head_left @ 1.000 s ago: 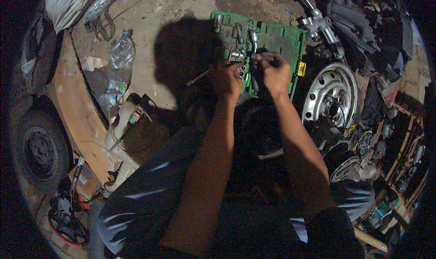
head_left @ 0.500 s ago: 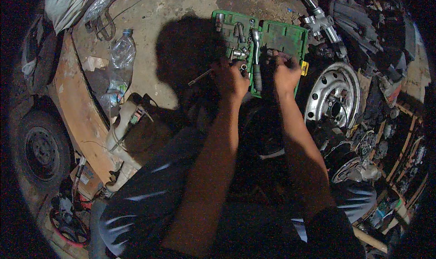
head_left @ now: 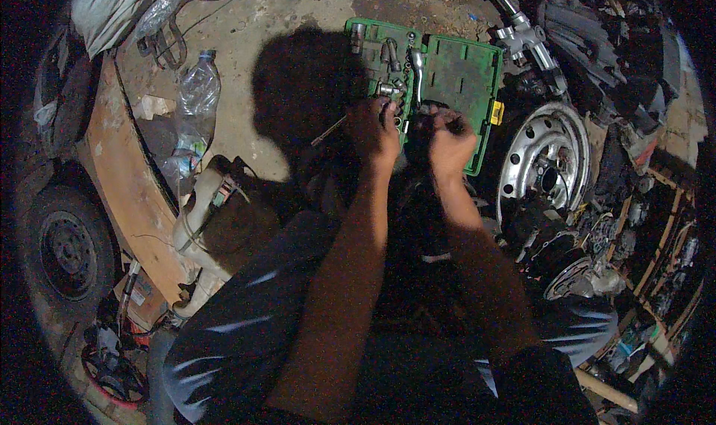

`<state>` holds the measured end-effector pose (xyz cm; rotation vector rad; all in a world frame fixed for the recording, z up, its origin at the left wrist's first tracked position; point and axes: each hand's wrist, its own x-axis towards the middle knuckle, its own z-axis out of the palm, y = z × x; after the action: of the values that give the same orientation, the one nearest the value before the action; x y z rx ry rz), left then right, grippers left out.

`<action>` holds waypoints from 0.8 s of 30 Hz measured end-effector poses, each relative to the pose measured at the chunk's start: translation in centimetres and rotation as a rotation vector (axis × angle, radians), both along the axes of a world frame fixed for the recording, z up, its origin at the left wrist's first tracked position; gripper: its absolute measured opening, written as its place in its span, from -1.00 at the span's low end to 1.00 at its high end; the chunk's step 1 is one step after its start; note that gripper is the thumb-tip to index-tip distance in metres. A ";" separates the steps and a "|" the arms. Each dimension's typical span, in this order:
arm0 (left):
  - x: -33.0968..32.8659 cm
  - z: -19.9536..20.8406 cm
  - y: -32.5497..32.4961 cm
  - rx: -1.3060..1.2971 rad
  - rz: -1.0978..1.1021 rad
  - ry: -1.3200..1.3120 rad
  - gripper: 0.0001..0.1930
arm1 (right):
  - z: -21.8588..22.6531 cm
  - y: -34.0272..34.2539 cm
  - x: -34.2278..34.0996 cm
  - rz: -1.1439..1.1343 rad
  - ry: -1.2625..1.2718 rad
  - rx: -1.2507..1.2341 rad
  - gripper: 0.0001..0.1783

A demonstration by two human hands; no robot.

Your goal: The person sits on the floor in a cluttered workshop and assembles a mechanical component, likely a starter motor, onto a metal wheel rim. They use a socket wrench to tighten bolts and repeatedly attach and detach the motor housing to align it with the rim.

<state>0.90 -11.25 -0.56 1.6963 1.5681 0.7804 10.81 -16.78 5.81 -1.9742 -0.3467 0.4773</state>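
A green socket-set case [head_left: 483,153] lies open on the floor in front of me. My left hand [head_left: 377,133] is closed at its left half, and a thin metal rod [head_left: 328,131] sticks out to the left from my fingers. My right hand [head_left: 452,140] is at the case's lower middle, its fingers pinched together; what they hold is dark and I cannot make it out. Just above it lies a ratchet wrench [head_left: 418,71], its handle end hidden by my fingers. Several loose sockets [head_left: 388,89] sit in the left half, beyond my left hand.
A silver wheel rim [head_left: 548,164] leans to the right, below a metal shaft with a joint [head_left: 533,45]. Plastic bottles [head_left: 199,89], a wooden board [head_left: 127,164] and a tyre [head_left: 71,238] are on the left. Assorted car parts [head_left: 597,238] crowd the right side.
My right hand has moved left from the case's right half to beside the ratchet handle, baring more of that half. My left hand has shifted slightly left, still gripping the rod.
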 end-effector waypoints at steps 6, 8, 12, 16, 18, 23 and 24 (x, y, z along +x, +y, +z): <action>-0.1 1.1 1.1 -0.142 0.065 0.032 -0.65 | 2.5 0.8 -4.0 0.119 -0.001 -0.001 -0.91; -0.1 1.9 1.4 -0.125 0.082 0.041 -0.61 | 2.7 1.1 -4.0 0.147 -0.061 -0.091 -0.89; -0.1 2.0 1.5 0.113 0.186 -0.074 -0.58 | 1.9 2.2 -3.7 0.187 -0.178 -0.151 -0.84; -0.2 3.4 2.1 0.042 0.222 -0.242 -0.66 | 2.4 2.4 -2.9 0.274 -0.169 -0.118 -0.75; 0.7 4.9 2.3 -0.009 0.212 -0.402 -0.70 | 3.1 2.2 -2.5 0.241 -0.050 -0.066 -0.74; 2.0 12.5 4.3 -0.469 -0.114 -0.729 -0.75 | 11.3 0.7 -1.3 0.107 0.051 0.136 -0.71; 3.0 14.1 4.6 -0.615 -0.175 -0.869 -0.75 | 13.8 0.0 -0.7 0.112 0.001 0.147 -0.71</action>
<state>3.88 -6.69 13.58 0.8388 0.8907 0.7019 10.11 -16.74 19.57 -1.8187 -0.4803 0.5093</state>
